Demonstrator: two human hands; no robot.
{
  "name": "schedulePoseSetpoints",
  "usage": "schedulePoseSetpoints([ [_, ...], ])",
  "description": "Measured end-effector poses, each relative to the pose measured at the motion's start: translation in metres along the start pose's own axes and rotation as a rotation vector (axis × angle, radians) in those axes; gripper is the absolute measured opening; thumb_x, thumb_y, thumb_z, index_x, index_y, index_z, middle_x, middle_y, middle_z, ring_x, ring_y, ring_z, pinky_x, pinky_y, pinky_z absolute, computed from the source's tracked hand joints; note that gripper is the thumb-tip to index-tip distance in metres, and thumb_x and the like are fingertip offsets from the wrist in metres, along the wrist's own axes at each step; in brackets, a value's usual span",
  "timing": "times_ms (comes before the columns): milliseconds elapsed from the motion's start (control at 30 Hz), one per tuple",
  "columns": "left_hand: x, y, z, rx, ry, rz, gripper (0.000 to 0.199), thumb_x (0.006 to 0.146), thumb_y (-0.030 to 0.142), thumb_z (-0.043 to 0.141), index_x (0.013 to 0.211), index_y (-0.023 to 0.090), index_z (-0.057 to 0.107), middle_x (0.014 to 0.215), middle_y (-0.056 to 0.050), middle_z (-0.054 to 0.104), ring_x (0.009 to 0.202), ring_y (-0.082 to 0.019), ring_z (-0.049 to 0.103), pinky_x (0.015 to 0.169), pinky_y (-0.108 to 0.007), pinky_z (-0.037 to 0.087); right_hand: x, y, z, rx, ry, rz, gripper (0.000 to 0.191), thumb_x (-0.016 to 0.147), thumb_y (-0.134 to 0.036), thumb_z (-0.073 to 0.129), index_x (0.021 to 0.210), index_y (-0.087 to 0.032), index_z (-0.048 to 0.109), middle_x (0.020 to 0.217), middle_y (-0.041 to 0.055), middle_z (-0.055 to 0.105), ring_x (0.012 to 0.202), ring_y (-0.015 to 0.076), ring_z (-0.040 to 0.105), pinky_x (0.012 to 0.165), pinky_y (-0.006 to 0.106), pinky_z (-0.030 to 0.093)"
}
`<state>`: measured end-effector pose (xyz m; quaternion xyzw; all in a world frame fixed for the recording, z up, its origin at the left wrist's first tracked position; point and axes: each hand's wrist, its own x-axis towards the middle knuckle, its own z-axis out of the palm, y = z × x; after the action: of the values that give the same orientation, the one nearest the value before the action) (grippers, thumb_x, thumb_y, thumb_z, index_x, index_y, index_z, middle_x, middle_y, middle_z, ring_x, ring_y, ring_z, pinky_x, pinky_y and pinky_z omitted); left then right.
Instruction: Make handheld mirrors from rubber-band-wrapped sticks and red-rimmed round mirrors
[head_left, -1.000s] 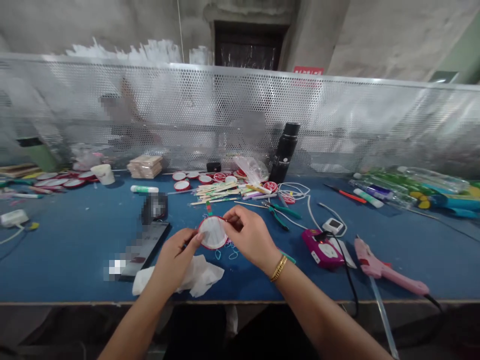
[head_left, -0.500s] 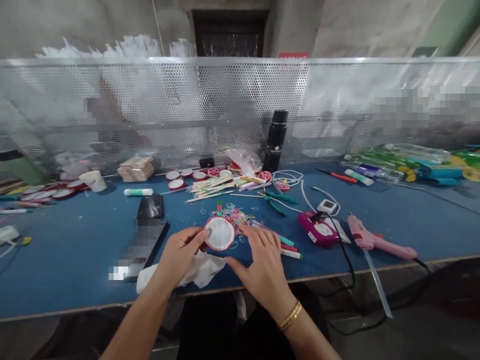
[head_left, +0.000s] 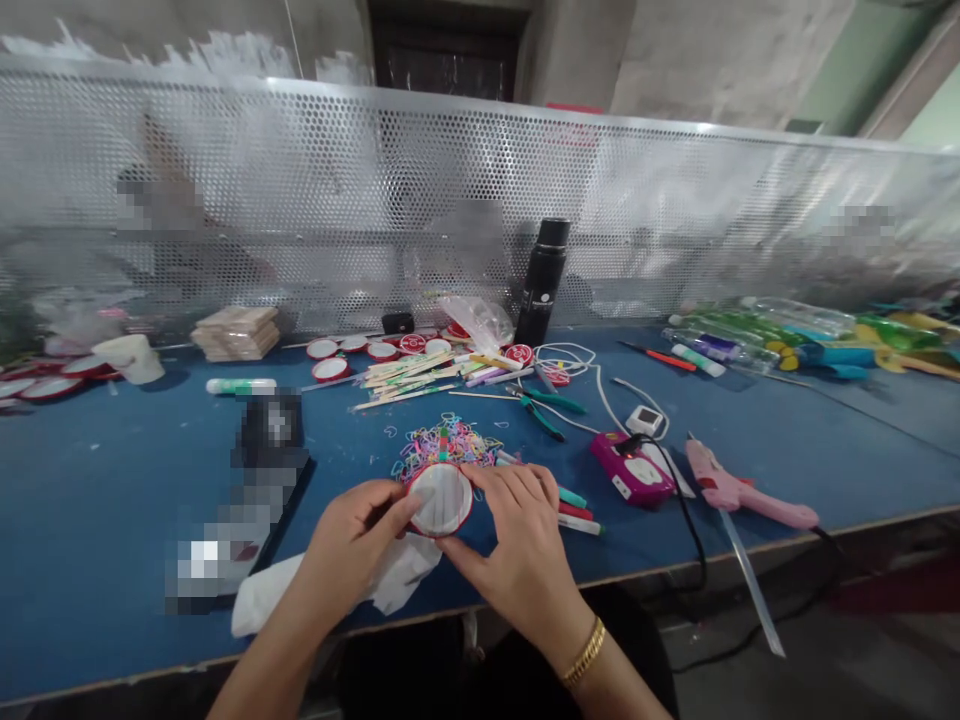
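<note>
A round red-rimmed lid, its white inside facing me, is held over the front part of the table. A short green and red piece sticks up from its top edge. My left hand grips the left rim, thumb across the face. At the right side, my right hand has its thumb by the lower rim and its index finger by the upper rim. Just behind the lid spreads a heap of small coloured rubber bands. Crumpled white tissue lies under my left hand, and several markers lie beyond my right.
Pliers, wooden sticks and more red lids lie farther back. A black flask stands by the perforated metal screen. To the right are a purple power socket and a pink glue gun.
My right hand has closed in on the lid's right rim, fingers now at its edge. The lid sits slightly lower in view, and the camera has shifted and tilted.
</note>
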<state>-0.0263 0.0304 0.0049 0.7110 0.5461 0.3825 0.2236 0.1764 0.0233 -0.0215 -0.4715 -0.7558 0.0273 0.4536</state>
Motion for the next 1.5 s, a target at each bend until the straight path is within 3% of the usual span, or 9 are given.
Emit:
schedulePoseSetpoints([
  [233,-0.005,-0.010,0.001,-0.221,0.110,-0.065,0.032,0.088,0.048,0.065,0.101,0.022,0.079,0.085,-0.005,0.076,0.075,-0.019,0.066,0.073,-0.031,0.053,0.002,0.002,0.001,-0.061,0.011,-0.050,0.048,0.084,-0.048,0.077,0.125,-0.029,0.063,0.114,0.0061,0.076,0.105,0.0304,0.066,0.109,0.053,0.030],
  [400,-0.018,-0.010,0.010,-0.399,0.559,-0.068,0.035,0.094,0.047,0.063,0.115,0.021,0.074,0.093,-0.005,0.071,0.081,-0.018,0.064,0.074,-0.029,0.054,0.023,-0.002,0.010,-0.069,0.006,0.009,0.048,0.082,-0.046,0.079,0.121,-0.024,0.064,0.113,0.0099,0.074,0.106,0.0322,0.064,0.104,0.051,0.033],
  [500,-0.024,-0.009,0.014,-0.417,0.694,0.039,0.031,0.098,0.043,0.059,0.114,0.021,0.072,0.093,-0.004,0.066,0.084,-0.017,0.061,0.077,-0.028,0.052,0.043,-0.010,0.025,-0.065,-0.108,0.025,0.047,0.079,-0.048,0.080,0.117,-0.023,0.066,0.114,0.0109,0.074,0.108,0.0338,0.063,0.100,0.050,0.035],
  [700,-0.027,-0.013,0.014,-0.474,0.603,0.032,0.031,0.099,0.043,0.056,0.114,0.020,0.070,0.096,-0.005,0.066,0.090,-0.020,0.063,0.084,-0.032,0.053,0.062,-0.025,0.059,-0.122,-0.361,-0.031,0.055,0.076,-0.052,0.083,0.118,-0.022,0.067,0.121,0.0120,0.070,0.119,0.0356,0.057,0.110,0.057,0.029],
  [967,-0.025,-0.015,0.016,-0.570,0.615,0.031,0.031,0.096,0.043,0.065,0.114,0.020,0.073,0.095,-0.005,0.068,0.086,-0.017,0.063,0.081,-0.027,0.053,0.065,-0.023,0.071,-0.242,-0.439,0.000,0.054,0.084,-0.065,0.070,0.118,-0.022,0.071,0.123,0.0121,0.066,0.120,0.0336,0.053,0.110,0.057,0.029],
  [1133,-0.023,-0.018,0.016,-0.576,0.620,0.004,0.031,0.094,0.045,0.067,0.112,0.020,0.074,0.095,-0.004,0.068,0.087,-0.017,0.064,0.083,-0.027,0.053,0.066,-0.025,0.064,-0.244,-0.445,-0.007,0.063,0.087,-0.074,0.059,0.124,-0.023,0.069,0.128,0.0115,0.066,0.122,0.0326,0.052,0.110,0.057,0.028],
  [1300,-0.022,-0.023,0.016,-0.541,0.609,-0.021,0.030,0.094,0.044,0.067,0.114,0.022,0.075,0.099,-0.004,0.068,0.092,-0.017,0.065,0.086,-0.027,0.052,0.104,0.007,0.033,-0.495,-0.407,0.008,0.033,0.103,-0.052,0.050,0.122,-0.036,0.071,0.124,0.0007,0.072,0.118,0.0241,0.056,0.107,0.050,0.031],
  [1400,-0.023,-0.023,0.015,-0.525,0.593,-0.025,0.031,0.094,0.045,0.067,0.115,0.023,0.074,0.099,-0.004,0.067,0.092,-0.018,0.065,0.085,-0.028,0.052,0.142,0.047,0.024,-0.631,-0.392,0.087,0.032,0.104,-0.027,0.046,0.109,-0.024,0.078,0.117,0.0096,0.075,0.119,0.0317,0.056,0.107,0.057,0.028],
  [1500,-0.023,-0.021,0.014,-0.492,0.596,-0.025,0.031,0.095,0.045,0.066,0.115,0.023,0.074,0.098,-0.004,0.067,0.090,-0.017,0.064,0.085,-0.028,0.053,0.168,0.082,0.034,-0.723,-0.438,0.116,0.034,0.096,-0.007,0.048,0.096,-0.015,0.080,0.106,0.0163,0.077,0.114,0.0343,0.059,0.109,0.060,0.025],
])
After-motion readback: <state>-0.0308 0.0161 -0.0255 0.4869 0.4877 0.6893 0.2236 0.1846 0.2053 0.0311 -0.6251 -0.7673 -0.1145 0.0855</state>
